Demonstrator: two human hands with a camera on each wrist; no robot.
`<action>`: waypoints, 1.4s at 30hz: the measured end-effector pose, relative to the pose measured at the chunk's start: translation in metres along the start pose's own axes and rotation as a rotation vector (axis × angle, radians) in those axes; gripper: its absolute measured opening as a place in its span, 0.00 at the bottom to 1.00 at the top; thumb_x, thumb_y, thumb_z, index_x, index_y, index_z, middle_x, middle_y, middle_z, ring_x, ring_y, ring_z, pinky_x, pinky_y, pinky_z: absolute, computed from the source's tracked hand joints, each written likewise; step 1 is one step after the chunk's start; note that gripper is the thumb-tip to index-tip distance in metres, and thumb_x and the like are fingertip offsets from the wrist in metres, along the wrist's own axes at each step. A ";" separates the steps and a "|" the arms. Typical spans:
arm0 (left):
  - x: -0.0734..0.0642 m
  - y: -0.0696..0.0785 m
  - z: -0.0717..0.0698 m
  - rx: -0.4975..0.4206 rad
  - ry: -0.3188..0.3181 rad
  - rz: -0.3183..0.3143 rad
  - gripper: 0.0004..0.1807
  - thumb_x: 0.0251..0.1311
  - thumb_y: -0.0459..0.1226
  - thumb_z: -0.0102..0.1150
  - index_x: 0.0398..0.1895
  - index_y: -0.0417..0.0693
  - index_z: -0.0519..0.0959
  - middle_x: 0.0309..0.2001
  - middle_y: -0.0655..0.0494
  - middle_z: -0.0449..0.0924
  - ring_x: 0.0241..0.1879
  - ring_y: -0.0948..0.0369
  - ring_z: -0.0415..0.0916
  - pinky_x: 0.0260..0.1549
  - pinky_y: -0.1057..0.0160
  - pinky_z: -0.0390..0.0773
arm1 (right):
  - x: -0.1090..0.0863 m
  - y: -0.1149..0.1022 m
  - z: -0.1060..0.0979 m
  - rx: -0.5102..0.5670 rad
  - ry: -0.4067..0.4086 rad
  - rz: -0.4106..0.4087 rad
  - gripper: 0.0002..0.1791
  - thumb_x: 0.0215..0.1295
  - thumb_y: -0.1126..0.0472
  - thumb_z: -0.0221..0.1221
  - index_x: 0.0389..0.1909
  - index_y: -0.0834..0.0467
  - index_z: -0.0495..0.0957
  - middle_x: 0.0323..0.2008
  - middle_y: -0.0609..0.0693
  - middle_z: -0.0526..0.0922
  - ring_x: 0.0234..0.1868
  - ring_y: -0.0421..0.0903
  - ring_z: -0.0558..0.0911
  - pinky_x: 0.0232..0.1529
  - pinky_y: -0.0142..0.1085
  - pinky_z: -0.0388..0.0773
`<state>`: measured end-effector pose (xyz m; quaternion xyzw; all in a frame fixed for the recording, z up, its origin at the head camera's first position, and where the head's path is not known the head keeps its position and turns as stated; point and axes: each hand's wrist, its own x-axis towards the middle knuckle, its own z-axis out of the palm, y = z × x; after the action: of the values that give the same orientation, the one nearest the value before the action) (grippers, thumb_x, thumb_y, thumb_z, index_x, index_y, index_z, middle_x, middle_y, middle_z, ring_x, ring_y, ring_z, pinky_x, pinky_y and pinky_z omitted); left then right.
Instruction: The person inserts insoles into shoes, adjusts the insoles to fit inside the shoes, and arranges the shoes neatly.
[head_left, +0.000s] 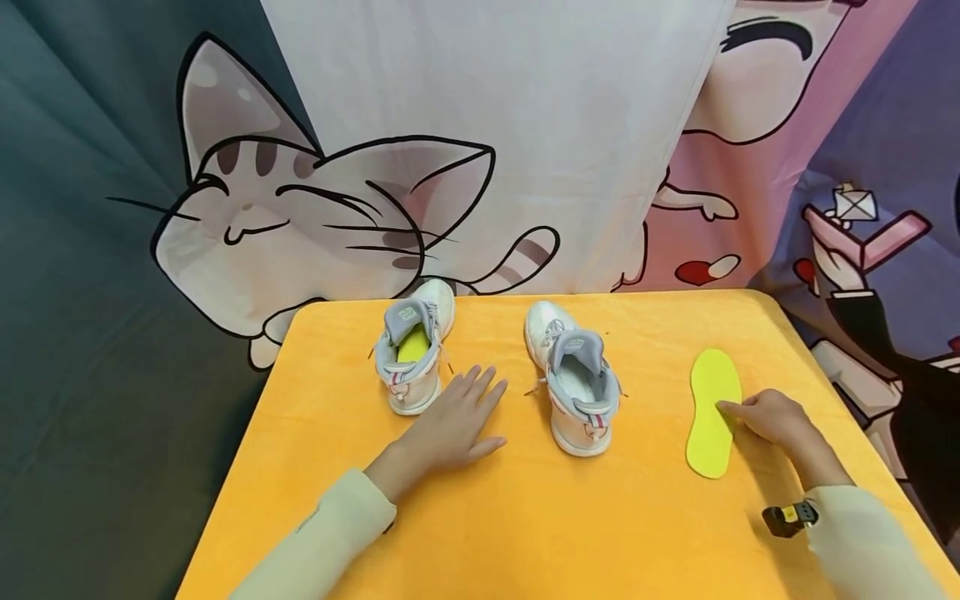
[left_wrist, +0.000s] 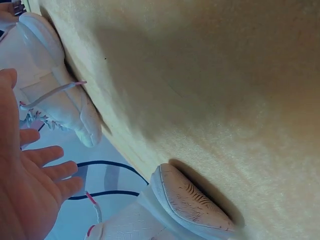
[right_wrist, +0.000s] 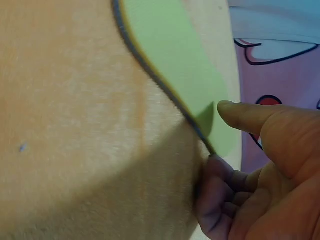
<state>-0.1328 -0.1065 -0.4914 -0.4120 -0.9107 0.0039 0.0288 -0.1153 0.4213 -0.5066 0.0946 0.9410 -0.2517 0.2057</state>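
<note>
My right hand (head_left: 772,417) is at the right edge of a yellow-green insole (head_left: 708,433) on the table's right side. In the right wrist view, the thumb lies over the insole's top (right_wrist: 175,60) and curled fingers meet its dark edge, pinching it. My left hand (head_left: 453,425) is spread, palm down, between two white sneakers, holding nothing. The left sneaker (head_left: 408,398) has a yellow-green insole (head_left: 413,343) inside. Inside the right sneaker (head_left: 581,429) a pale footbed shows. Both toes point away from me. The left wrist view shows the left hand's fingers (left_wrist: 60,170) straight, near both sneakers.
An orange-yellow cloth (head_left: 525,525) covers the table. Behind its far edge hangs a curtain (head_left: 510,100) printed with a cartoon cat and figures. Loose shoelaces stick out from the sneakers' sides. A dark watch-like device (head_left: 787,518) is on the right wrist.
</note>
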 end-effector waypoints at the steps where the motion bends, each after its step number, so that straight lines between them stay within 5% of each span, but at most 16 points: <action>1: -0.001 0.000 0.000 -0.005 0.000 -0.001 0.45 0.74 0.63 0.46 0.81 0.43 0.56 0.79 0.38 0.57 0.78 0.40 0.56 0.76 0.44 0.60 | 0.001 0.000 0.002 -0.006 0.004 -0.003 0.32 0.72 0.35 0.54 0.12 0.48 0.64 0.12 0.41 0.59 0.18 0.41 0.60 0.26 0.36 0.60; 12: -0.011 0.005 0.003 0.010 -0.004 -0.017 0.43 0.74 0.64 0.43 0.80 0.43 0.59 0.78 0.40 0.60 0.77 0.41 0.59 0.75 0.45 0.63 | -0.001 -0.002 0.010 0.005 0.073 -0.022 0.28 0.73 0.43 0.57 0.13 0.49 0.64 0.14 0.41 0.57 0.19 0.42 0.61 0.24 0.35 0.59; 17: -0.012 0.006 0.003 0.010 -0.014 -0.040 0.43 0.75 0.64 0.42 0.80 0.43 0.59 0.78 0.39 0.61 0.77 0.41 0.59 0.75 0.45 0.63 | -0.005 -0.004 0.007 0.039 0.108 -0.012 0.24 0.73 0.47 0.59 0.18 0.54 0.71 0.17 0.45 0.68 0.23 0.45 0.68 0.27 0.37 0.64; 22: -0.012 0.006 0.001 -0.005 -0.011 -0.062 0.42 0.75 0.62 0.45 0.79 0.42 0.60 0.77 0.39 0.62 0.77 0.42 0.59 0.75 0.46 0.62 | -0.005 -0.002 0.004 0.166 0.132 0.009 0.22 0.73 0.49 0.61 0.39 0.67 0.75 0.32 0.54 0.82 0.33 0.46 0.79 0.33 0.36 0.76; 27: -0.012 0.004 -0.001 -0.056 0.019 -0.092 0.41 0.75 0.60 0.47 0.78 0.42 0.61 0.76 0.39 0.64 0.76 0.42 0.61 0.75 0.46 0.63 | -0.006 0.000 0.008 0.377 0.109 0.031 0.25 0.77 0.52 0.57 0.51 0.72 0.66 0.42 0.57 0.78 0.36 0.40 0.81 0.36 0.35 0.84; 31: -0.012 0.002 -0.001 -0.125 0.057 -0.123 0.39 0.76 0.58 0.48 0.77 0.41 0.63 0.75 0.39 0.65 0.75 0.42 0.63 0.74 0.45 0.64 | -0.010 -0.004 0.010 0.504 0.137 0.008 0.24 0.78 0.54 0.56 0.56 0.71 0.63 0.40 0.53 0.76 0.33 0.37 0.82 0.38 0.37 0.87; 37: -0.012 0.002 -0.003 -0.208 0.113 -0.170 0.37 0.76 0.56 0.49 0.76 0.39 0.63 0.75 0.40 0.66 0.74 0.43 0.64 0.74 0.46 0.64 | -0.018 -0.021 0.007 0.555 0.201 -0.067 0.28 0.78 0.51 0.57 0.60 0.70 0.62 0.38 0.44 0.75 0.33 0.36 0.81 0.38 0.36 0.87; 42: -0.008 0.004 -0.007 -0.297 0.167 -0.203 0.36 0.77 0.56 0.49 0.77 0.42 0.63 0.75 0.44 0.67 0.75 0.49 0.65 0.74 0.50 0.65 | -0.027 -0.042 0.002 0.661 0.216 -0.128 0.22 0.76 0.50 0.59 0.57 0.62 0.67 0.37 0.38 0.76 0.35 0.34 0.78 0.38 0.32 0.86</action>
<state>-0.1237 -0.1098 -0.4853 -0.3169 -0.9326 -0.1674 0.0432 -0.1025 0.3822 -0.4778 0.1228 0.8291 -0.5435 0.0469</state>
